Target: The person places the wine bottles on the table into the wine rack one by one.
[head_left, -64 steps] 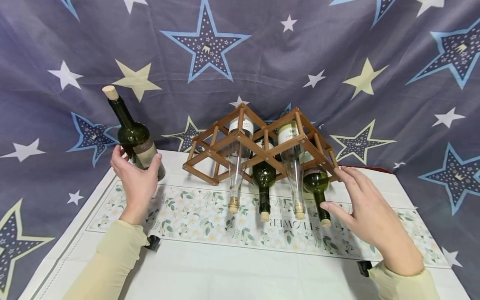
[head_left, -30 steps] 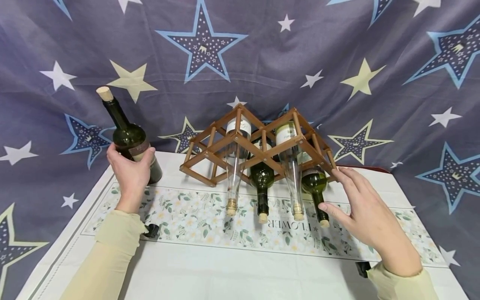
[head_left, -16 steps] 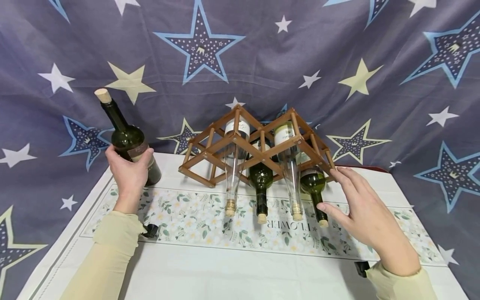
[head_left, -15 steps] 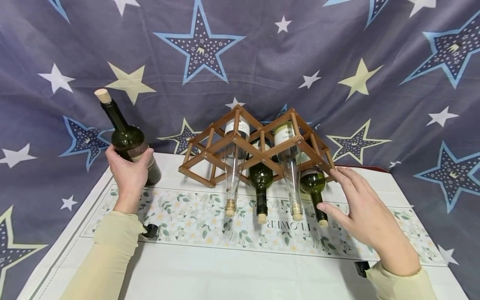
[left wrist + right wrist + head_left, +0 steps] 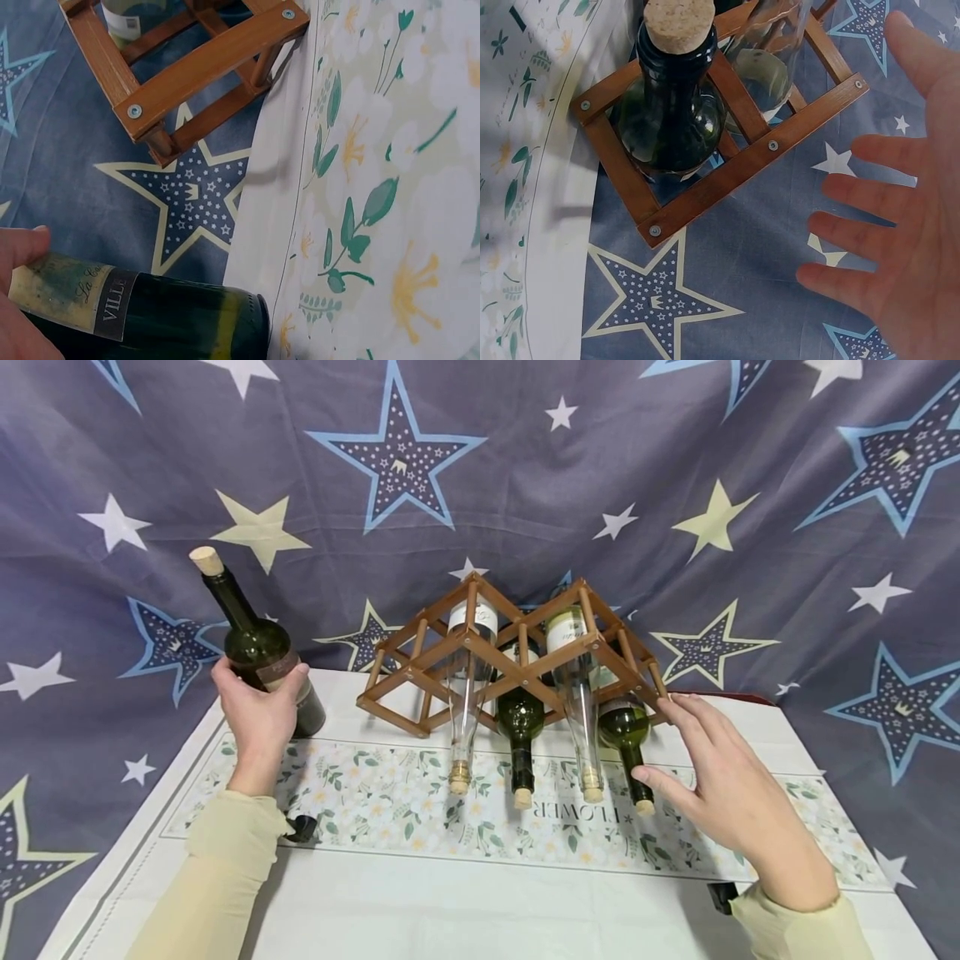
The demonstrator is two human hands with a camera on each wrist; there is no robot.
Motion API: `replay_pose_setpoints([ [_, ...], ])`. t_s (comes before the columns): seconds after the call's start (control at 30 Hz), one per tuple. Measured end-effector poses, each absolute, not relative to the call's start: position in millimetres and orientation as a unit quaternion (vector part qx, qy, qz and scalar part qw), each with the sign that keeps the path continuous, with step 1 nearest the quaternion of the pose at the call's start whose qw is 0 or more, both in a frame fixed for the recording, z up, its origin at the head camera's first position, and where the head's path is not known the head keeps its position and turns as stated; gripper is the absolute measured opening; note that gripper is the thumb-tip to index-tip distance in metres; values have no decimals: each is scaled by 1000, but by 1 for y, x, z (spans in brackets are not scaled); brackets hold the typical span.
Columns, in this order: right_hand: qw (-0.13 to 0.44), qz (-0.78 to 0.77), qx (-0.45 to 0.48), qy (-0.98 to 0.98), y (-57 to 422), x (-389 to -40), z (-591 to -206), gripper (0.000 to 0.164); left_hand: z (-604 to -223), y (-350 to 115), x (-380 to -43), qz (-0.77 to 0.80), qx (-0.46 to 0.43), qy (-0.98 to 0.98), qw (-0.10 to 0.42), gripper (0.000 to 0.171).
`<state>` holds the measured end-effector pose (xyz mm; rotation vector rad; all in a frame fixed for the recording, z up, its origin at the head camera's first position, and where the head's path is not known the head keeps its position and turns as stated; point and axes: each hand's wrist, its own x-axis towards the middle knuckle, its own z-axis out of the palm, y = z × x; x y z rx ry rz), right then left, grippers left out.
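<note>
My left hand [image 5: 258, 714] grips a dark green wine bottle [image 5: 258, 643] by its body at the left of the table. The bottle leans to the left, its cork at the top; in the left wrist view its labelled body [image 5: 112, 300] and base are seen near the table edge. A brown wooden wine rack [image 5: 525, 677] stands at the middle back, holding two clear bottles [image 5: 463, 710] and two green bottles [image 5: 521, 714], corked necks toward me. My right hand [image 5: 738, 789], fingers extended, is beside the rack's right end and the rightmost green bottle [image 5: 626, 727].
A floral runner [image 5: 390, 802] with printed lettering crosses the white-covered table [image 5: 450, 902]. Behind it hangs a grey-blue cloth [image 5: 525, 510] with stars. The rack's leftmost slot [image 5: 397, 702] holds no bottle. Small black objects [image 5: 303, 828] sit at both wrists.
My left hand has moved slightly left with the wine bottle, the camera view shifting a little as well. My right hand stays beside the rack, and the racked bottles keep their places.
</note>
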<state>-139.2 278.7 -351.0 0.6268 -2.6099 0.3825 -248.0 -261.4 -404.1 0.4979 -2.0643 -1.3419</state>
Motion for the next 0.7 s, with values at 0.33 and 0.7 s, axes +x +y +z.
replay_pose_setpoints([
  [0.33, 215, 136, 233, -939, 278, -139, -350, 86, -399, -256, -242, -514, 172, -779, 315, 88],
  [0.7, 220, 136, 240, -936, 276, -140, -350, 87, -387, -249, -234, -515, 161, -774, 330, 86],
])
